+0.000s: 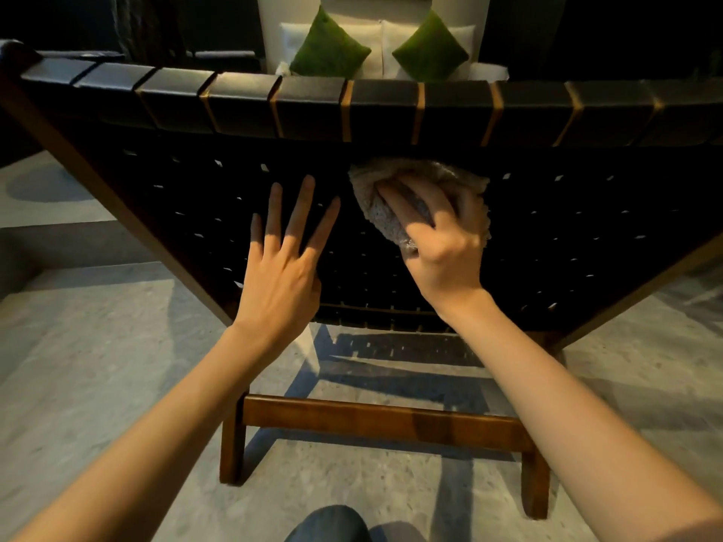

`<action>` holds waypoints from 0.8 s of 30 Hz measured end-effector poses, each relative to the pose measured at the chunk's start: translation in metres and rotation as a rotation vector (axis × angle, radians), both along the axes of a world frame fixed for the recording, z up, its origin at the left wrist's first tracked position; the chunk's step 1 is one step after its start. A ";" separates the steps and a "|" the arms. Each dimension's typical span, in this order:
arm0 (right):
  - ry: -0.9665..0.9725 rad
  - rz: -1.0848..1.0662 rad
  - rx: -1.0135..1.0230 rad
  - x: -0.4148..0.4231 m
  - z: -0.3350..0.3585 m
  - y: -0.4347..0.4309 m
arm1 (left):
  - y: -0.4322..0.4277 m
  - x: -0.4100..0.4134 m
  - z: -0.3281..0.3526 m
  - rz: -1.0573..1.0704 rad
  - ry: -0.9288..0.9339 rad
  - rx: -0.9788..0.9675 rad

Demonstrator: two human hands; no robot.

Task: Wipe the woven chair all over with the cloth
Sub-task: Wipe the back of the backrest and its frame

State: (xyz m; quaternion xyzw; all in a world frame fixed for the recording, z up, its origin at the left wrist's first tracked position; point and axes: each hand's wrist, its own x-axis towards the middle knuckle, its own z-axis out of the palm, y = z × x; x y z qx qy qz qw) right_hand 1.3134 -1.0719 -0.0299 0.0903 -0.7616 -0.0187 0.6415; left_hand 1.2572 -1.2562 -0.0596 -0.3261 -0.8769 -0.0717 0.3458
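Black woven strapping on a brown wooden frame forms the low chair (547, 228), whose back fills the middle of the frame. The pale, bunched terry cloth (385, 219) sits against the weave just under the top rail, centre right, gripped by the right hand (442, 244), fingers curled over it. The left hand (281, 267) lies flat on the weave just beside it, fingers straight and spread, holding nothing. A loose fold could snag in a gap between straps, the wad might skim past strap edges, and a hard push could slide the chair on the smooth grey floor (98, 365). Count: one chair, one cloth, two hands, two green square cushions (328, 48) at upper centre.
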 end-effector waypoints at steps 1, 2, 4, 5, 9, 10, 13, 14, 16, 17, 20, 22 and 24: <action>-0.011 0.003 -0.006 -0.003 -0.005 -0.002 | 0.000 -0.002 -0.004 0.007 0.001 0.002; -0.022 -0.006 -0.017 -0.006 -0.009 -0.002 | -0.001 -0.004 -0.007 0.014 0.002 0.002; -0.087 0.010 -0.103 -0.013 -0.017 -0.001 | -0.001 -0.008 -0.014 0.022 0.005 0.002; -0.175 0.033 -0.161 -0.017 -0.021 0.003 | -0.001 -0.010 -0.017 0.022 0.007 0.007; -0.426 0.016 -0.058 -0.026 -0.066 0.020 | 0.003 -0.014 -0.029 0.008 0.010 0.037; -0.451 -0.052 0.037 -0.030 -0.083 0.023 | 0.003 -0.015 -0.032 0.006 0.012 0.040; -0.608 -0.282 0.240 -0.042 -0.132 0.023 | 0.002 -0.019 -0.038 0.007 0.020 0.039; -0.681 -0.282 0.221 -0.046 -0.144 0.023 | 0.002 -0.020 -0.040 0.008 0.014 0.033; -0.871 -0.296 0.184 -0.046 -0.156 0.017 | 0.002 -0.021 -0.043 0.005 -0.008 0.026; -0.937 -0.307 0.159 -0.046 -0.157 0.012 | 0.002 -0.021 -0.044 0.005 -0.016 0.023; -1.104 -0.259 0.014 -0.046 -0.156 0.007 | 0.000 -0.023 -0.045 0.010 -0.019 0.006; -1.200 -0.227 0.088 -0.053 -0.164 0.018 | -0.001 -0.023 -0.045 0.007 -0.024 0.003; -1.317 -0.151 0.056 -0.056 -0.162 0.019 | -0.001 -0.019 -0.043 0.008 -0.042 0.007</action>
